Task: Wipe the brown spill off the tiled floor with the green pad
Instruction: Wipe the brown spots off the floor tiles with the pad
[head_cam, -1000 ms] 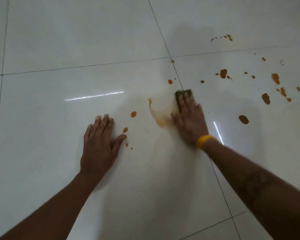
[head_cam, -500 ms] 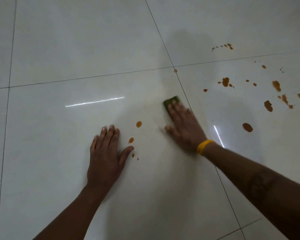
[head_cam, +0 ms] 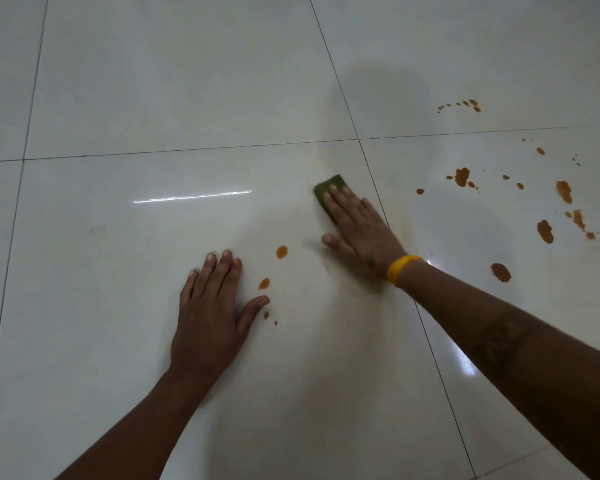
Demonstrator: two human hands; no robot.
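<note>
The green pad [head_cam: 327, 189] lies flat on the glossy white tiled floor [head_cam: 153, 98], and my right hand [head_cam: 357, 230] presses down on it with flat fingers; only the pad's far corner shows. My left hand [head_cam: 212, 306] rests flat on the tile, fingers spread, holding nothing. Small brown drops [head_cam: 282, 251] lie between the two hands, one of them [head_cam: 264, 283] close to the left thumb. Several larger brown splashes [head_cam: 462, 176] and a round blot [head_cam: 500, 271] spread over the tile to the right of my right arm.
Dark grout lines [head_cam: 347, 109] cross the floor, one running under my right wrist. A yellow band [head_cam: 400, 268] sits on the right wrist. A faint wet smear [head_cam: 354, 289] marks the tile below my right hand. A bright light streak [head_cam: 191, 196] reflects at left.
My right hand slid the pad leftward across the grout line. The big brown smear beside it is gone, leaving a faint film. The left hand stayed planted.
</note>
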